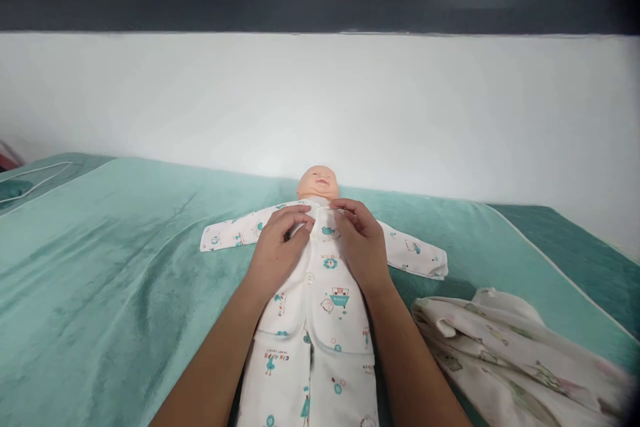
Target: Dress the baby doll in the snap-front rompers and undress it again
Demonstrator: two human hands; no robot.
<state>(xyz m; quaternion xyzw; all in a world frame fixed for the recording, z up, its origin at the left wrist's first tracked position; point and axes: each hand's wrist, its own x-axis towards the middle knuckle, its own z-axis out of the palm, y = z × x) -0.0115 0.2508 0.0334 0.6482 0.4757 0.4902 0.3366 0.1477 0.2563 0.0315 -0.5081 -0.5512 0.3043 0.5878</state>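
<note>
A baby doll (320, 181) lies on its back, wearing a white baby shirt (325, 280) with teal and red animal prints. Both sleeves stretch out to the sides, and a button shows partway down the front opening. My left hand (283, 240) is at the chest, its thumb and fingers pinching the shirt's left front edge. Just below the collar, my right hand (364, 237) has its bent fingers closed on the other front edge; its fingertips are partly hidden. Matching printed pants (280, 380) cover the doll's legs.
A teal blanket (125, 260) spreads under the doll. Crumpled pale printed cloth (520, 353) lies at the right, near my right forearm. A white wall (320, 100) rises behind the doll's head, below a dark window frame (320, 3). A white cord (37, 170) lies far left.
</note>
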